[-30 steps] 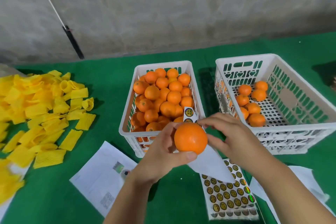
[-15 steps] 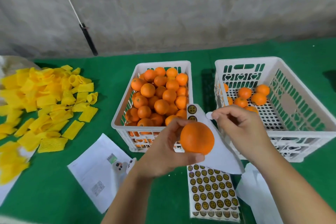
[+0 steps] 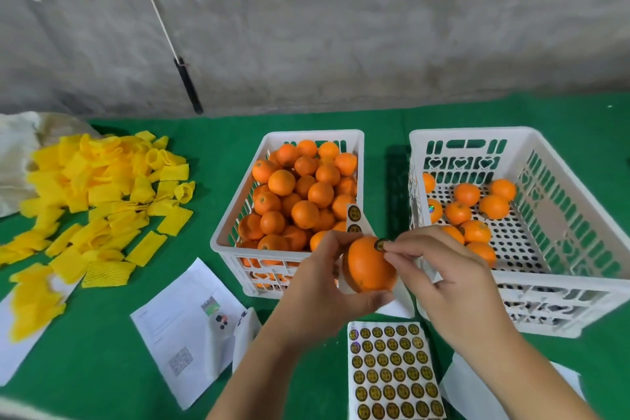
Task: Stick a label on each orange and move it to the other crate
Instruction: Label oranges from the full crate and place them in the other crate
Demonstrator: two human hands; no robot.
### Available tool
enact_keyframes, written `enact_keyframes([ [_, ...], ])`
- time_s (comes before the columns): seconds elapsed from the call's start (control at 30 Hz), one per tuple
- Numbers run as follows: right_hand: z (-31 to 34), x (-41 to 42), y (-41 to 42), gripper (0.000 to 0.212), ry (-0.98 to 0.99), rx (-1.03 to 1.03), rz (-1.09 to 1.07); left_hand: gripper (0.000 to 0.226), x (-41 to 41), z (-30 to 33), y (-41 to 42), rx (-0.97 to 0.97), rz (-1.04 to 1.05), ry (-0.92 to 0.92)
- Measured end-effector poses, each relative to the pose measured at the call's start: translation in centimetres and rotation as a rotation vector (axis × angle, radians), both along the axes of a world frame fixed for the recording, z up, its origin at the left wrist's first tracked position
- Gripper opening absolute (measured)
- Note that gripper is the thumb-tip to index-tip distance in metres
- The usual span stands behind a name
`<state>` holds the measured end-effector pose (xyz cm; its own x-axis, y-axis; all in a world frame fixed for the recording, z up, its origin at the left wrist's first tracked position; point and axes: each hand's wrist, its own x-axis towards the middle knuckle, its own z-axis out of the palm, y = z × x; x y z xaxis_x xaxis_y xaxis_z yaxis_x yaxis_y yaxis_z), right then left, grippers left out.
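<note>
My left hand [image 3: 318,286] grips an orange [image 3: 368,266] in front of the two white crates, together with a white strip of backing paper [image 3: 354,218] that carries two round labels. My right hand [image 3: 439,269] pinches a round gold-and-black label [image 3: 381,244] against the top right of that orange. The left crate [image 3: 225,242] is heaped with several oranges. The right crate [image 3: 559,290] holds several oranges on its perforated floor, one showing a label [image 3: 431,209]. A full sheet of labels [image 3: 392,372] lies on the green cloth under my hands.
A pile of yellow foam net sleeves [image 3: 99,204] covers the left of the green table. White printed papers [image 3: 184,327] lie at the front left and front right. A white cord with a black handle [image 3: 188,87] hangs against the grey wall behind.
My right hand has peeled a label off the strip and brought it onto the orange. The camera view has shifted, so the crates sit lower and further right.
</note>
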<state>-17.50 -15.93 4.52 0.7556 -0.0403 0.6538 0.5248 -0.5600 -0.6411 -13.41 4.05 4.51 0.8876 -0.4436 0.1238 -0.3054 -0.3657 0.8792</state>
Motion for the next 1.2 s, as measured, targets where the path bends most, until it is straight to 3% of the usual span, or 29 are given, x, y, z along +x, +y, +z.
enact_keyframes([
  [0.2,0.5,0.3,0.2,0.026,0.089,-0.005,0.047,0.076,0.2,0.8,0.0,0.070,0.081,-0.145],
  [0.3,0.3,-0.3,-0.4,0.050,0.203,-0.064,0.133,0.073,0.6,0.7,-0.4,0.017,0.132,-0.144],
  [0.43,-0.6,-0.3,-0.5,0.106,0.378,-0.416,0.087,0.067,0.9,1.0,-0.7,-0.129,0.147,-0.030],
  [0.5,-0.6,0.0,0.0,0.116,0.402,-0.417,0.042,0.070,1.0,1.5,-1.0,-0.142,0.111,-0.007],
  [0.63,0.4,0.6,0.2,0.102,0.285,-0.194,-0.049,0.070,0.8,2.5,-2.6,-0.159,0.059,-0.030],
  [0.87,0.4,1.1,-0.8,0.100,0.049,-0.209,-0.073,0.066,0.8,3.1,-3.6,-0.332,0.059,0.029],
  [0.97,1.5,1.3,-1.5,0.088,0.048,-0.192,-0.007,0.065,0.5,3.6,-4.3,-0.385,0.078,0.033],
  [1.2,3.9,2.4,-2.1,0.087,0.015,-0.153,0.012,0.072,0.9,5.6,-5.1,-0.440,0.103,-0.022],
])
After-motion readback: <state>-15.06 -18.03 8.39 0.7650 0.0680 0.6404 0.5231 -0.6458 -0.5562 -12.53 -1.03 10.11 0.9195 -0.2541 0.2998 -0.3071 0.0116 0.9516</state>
